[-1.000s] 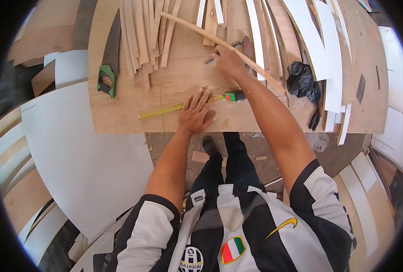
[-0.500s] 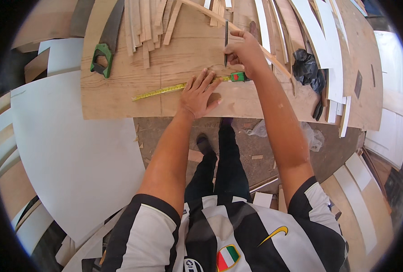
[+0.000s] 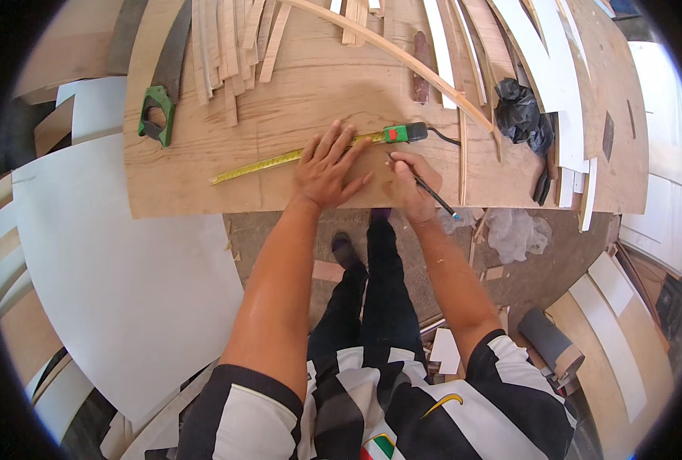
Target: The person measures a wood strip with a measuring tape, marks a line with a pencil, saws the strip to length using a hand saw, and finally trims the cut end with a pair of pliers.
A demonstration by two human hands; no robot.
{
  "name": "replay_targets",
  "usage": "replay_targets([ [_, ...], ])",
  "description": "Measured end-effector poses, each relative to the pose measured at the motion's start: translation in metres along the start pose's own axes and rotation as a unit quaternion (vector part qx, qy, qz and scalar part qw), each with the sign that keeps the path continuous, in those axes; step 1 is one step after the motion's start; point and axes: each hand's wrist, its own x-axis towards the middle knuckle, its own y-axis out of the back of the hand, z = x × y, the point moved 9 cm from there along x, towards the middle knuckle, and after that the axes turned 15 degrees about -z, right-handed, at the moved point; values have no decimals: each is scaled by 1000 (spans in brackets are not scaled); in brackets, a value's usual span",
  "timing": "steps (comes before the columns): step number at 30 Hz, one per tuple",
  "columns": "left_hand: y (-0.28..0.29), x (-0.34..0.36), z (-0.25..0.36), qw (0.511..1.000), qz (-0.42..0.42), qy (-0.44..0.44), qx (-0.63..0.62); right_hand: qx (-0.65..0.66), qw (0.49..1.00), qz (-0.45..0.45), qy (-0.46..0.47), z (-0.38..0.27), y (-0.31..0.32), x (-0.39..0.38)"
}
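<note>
My left hand lies flat on the plywood tabletop, fingers spread, its fingertips over the yellow blade of a tape measure. The blade is pulled out to the left; the green and black case lies just right of my fingertips, with a dark strap trailing from it. My right hand is closed around a dark pencil near the table's front edge, right of my left hand. The pencil slants, its tip toward the tape and its blue-tipped end toward me.
A green-handled handsaw lies at the left. Several thin wood strips sit at the back, and one long strip crosses diagonally. White-faced strips and a crumpled black plastic bag are on the right. A large white panel stands left of me.
My right hand has come down toward the table's front edge, and the pencil has swung from upright to slanting. My left hand stays on the tape. The view has shifted slightly.
</note>
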Motion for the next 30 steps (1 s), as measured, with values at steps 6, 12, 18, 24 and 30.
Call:
replay_targets([
  [6, 7, 0, 3, 1000, 4, -8, -18, -117, 993, -5, 1, 21, -3, 15],
  [12, 8, 0, 3, 1000, 4, -2, -18, -128, 989, -1, 73, 11, -11, 23],
  [18, 7, 0, 2, 1000, 2, -6, -17, -171, 979, -7, 112, 0, -15, 25],
  [24, 7, -1, 2, 1000, 8, -7, -17, -166, 981, 4, 103, -1, -14, 26],
  [30, 7, -1, 2, 1000, 8, -7, -20, -184, 978, -7, 101, -2, -14, 26],
])
